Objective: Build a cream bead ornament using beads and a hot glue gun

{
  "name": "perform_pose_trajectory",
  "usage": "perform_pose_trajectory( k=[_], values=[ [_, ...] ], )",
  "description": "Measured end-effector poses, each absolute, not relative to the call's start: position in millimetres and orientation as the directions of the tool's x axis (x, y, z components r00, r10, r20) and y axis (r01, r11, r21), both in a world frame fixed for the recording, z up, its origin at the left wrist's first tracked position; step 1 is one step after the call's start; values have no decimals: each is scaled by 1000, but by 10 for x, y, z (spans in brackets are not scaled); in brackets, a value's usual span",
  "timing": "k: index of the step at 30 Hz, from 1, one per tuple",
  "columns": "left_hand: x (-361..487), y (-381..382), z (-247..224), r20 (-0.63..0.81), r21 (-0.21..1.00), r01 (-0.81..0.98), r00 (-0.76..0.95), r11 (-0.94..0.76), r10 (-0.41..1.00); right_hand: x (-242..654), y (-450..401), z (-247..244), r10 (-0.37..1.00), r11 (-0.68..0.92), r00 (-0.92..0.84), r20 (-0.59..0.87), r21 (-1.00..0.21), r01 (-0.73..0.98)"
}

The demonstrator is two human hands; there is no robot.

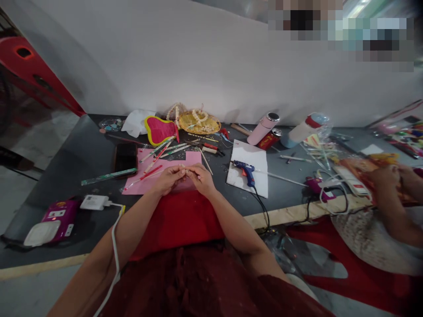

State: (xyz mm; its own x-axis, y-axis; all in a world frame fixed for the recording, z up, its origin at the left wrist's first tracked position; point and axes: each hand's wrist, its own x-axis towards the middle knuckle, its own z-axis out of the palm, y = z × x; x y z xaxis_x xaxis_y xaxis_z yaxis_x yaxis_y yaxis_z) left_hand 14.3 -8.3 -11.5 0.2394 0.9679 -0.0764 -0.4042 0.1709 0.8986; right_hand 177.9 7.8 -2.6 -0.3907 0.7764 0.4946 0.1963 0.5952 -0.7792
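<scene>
Tiny pale beads (183, 167) sit pinched between the fingers of the left hand (171, 179) and right hand (202, 179), over a pink sheet (193, 156) on a dark gray counter (97, 226), with a blue glue gun (245, 170) on a white board (261, 185) to the right and a yellow woven basket (188, 125) beyond.

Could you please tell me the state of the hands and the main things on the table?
Left hand: closed on the small beaded piece
Right hand: closed on the same piece
Phone: lying flat, screen dark
Glue gun: lying on the white sheet, cord attached
White adapter: cable plugged in
Purple power strip: small light lit
Yellow basket: holding a beaded loop
Pink bottle: upright
Red can: upright
</scene>
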Motion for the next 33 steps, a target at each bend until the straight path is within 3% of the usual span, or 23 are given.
perform_pose_trajectory(
  k=[9,16,27,33],
  values=[
    [150,-88,-114,-117,893,-398,243,209,963,1779,86,-67,784,606,-372,496,-741,290],
    [159,-95,-103,-85,920,-356,224,163,971,1786,90,-93,752,657,-402,523,-644,391],
    [188,-62,-124,-108,918,-360,172,164,979,1774,119,-132,778,628,-327,536,-690,361],
    [155,-61,-135,-71,959,-265,133,105,989,1777,114,-140,755,654,-338,563,-683,325]
  ],
)
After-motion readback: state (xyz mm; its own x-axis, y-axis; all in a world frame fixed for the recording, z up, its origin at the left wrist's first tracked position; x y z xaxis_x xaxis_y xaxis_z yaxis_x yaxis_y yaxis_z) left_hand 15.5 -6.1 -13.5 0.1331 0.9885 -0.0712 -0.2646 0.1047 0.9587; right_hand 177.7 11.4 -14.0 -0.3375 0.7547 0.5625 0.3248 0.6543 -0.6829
